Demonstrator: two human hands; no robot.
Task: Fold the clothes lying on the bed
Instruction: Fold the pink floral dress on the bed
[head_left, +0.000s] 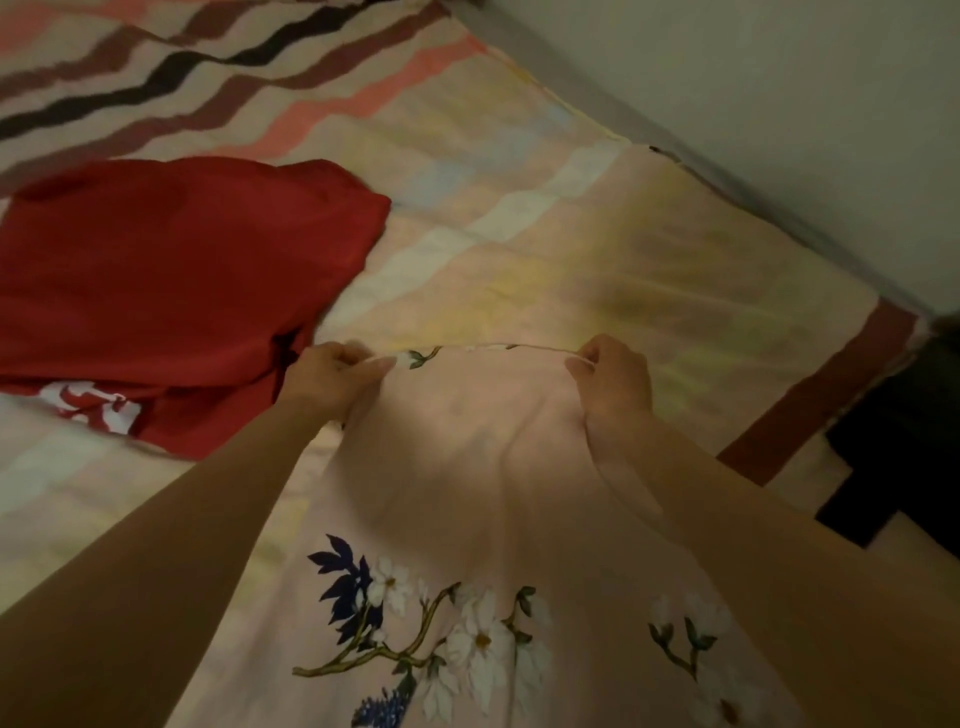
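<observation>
Both hands up over the bed (571, 234): left hand (332, 379) and right hand (613, 384) each pinch the far edge of the pink floral garment (467, 493), edge stretched taut between them, rest draping toward the camera. Red garment (171, 291) lies flat on the bed, left, just beside the left hand. Dark cloth (904, 441) at right edge.

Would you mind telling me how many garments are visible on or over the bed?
3: a pink floral garment held up by both hands, a red garment lying at the left, and a black garment at the right edge. More may lie outside the view.
</observation>
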